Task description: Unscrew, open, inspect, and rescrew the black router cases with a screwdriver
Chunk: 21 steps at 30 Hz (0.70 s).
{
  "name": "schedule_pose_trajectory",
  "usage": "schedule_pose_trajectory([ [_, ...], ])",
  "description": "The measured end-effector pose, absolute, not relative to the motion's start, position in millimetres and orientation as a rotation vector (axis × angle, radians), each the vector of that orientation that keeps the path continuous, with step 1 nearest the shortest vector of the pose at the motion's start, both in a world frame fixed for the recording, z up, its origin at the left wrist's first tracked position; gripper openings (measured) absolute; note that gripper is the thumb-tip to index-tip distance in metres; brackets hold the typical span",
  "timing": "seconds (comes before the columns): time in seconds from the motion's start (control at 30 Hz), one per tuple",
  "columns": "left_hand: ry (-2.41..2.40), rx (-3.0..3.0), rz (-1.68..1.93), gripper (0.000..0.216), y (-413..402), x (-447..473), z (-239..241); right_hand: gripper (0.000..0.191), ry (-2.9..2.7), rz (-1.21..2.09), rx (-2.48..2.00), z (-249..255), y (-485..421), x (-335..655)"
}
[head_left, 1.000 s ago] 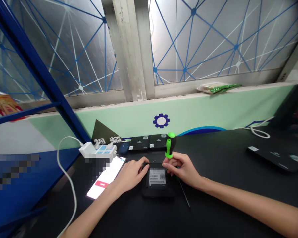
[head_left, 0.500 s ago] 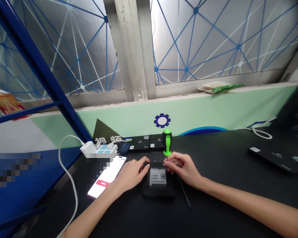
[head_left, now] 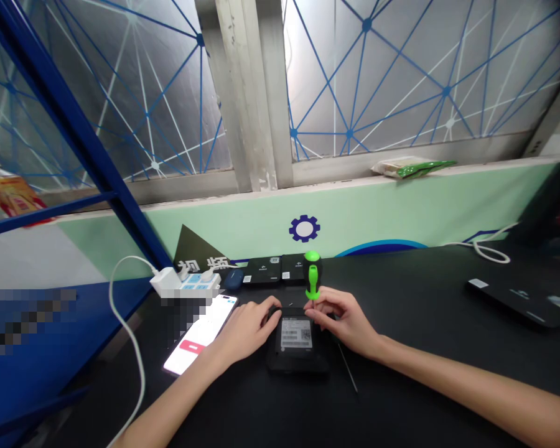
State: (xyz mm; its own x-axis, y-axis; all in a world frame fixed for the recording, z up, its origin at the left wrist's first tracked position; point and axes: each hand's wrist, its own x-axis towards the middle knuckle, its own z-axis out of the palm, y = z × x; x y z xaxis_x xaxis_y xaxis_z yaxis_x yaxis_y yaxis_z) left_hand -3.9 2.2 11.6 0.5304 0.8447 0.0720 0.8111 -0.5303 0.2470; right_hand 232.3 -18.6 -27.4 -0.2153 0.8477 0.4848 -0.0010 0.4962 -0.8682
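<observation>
Beneath everything we have a black tabletop [head_left: 401,311]. Our right hand [head_left: 345,317] and left hand [head_left: 252,320] meet it from either side. A lit smartphone [head_left: 205,333] lies just beside our left wrist. Between our hands, flat on the table, sits a black rectangular device [head_left: 294,362], label side up; our left thumb and forefinger touch its far-left corner, though we cannot tell whether they squeeze it. At its far-right corner we pinch a green-and-black screwdriver [head_left: 313,280] upright by its shaft in our right fingertips, its tip hidden. A thin metal rod [head_left: 348,368] slants out near our right hand.
</observation>
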Motion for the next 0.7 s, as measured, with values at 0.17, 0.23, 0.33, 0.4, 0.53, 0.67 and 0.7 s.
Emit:
schedule_pose_trajectory([
  [0.17, 1.409, 2.577, 0.292, 0.030, 2.2, -4.1, 10.4, 0.022, -1.483, 1.071, -0.761, -32.4, -16.9, 231.0],
  [0.23, 1.407, 2.570, 0.285, 0.031, 2.7, -4.4, 9.8, 0.023, -1.458, 1.108, -0.765, -34.0, -17.6, 231.0],
  [0.33, 1.414, 2.581, 0.286, 0.030, 3.3, -4.7, 9.2, 0.022, -1.460, 1.104, -0.769, -33.7, -19.1, 231.1],
  [0.4, 1.420, 2.592, 0.288, 0.030, 3.4, -4.6, 9.2, 0.021, -1.466, 1.100, -0.768, -32.6, -19.9, 231.0],
  [0.53, 1.416, 2.599, 0.271, 0.029, 2.4, -4.0, 10.2, 0.021, -1.493, 1.064, -0.767, -31.3, -20.4, 231.3],
  [0.67, 1.425, 2.608, 0.265, 0.032, 1.2, -3.3, 11.6, 0.021, -1.527, 1.024, -0.755, -31.7, -21.1, 232.6],
  [0.7, 1.427, 2.610, 0.263, 0.033, 1.0, -3.0, 12.0, 0.021, -1.531, 1.021, -0.755, -31.9, -21.2, 233.0],
])
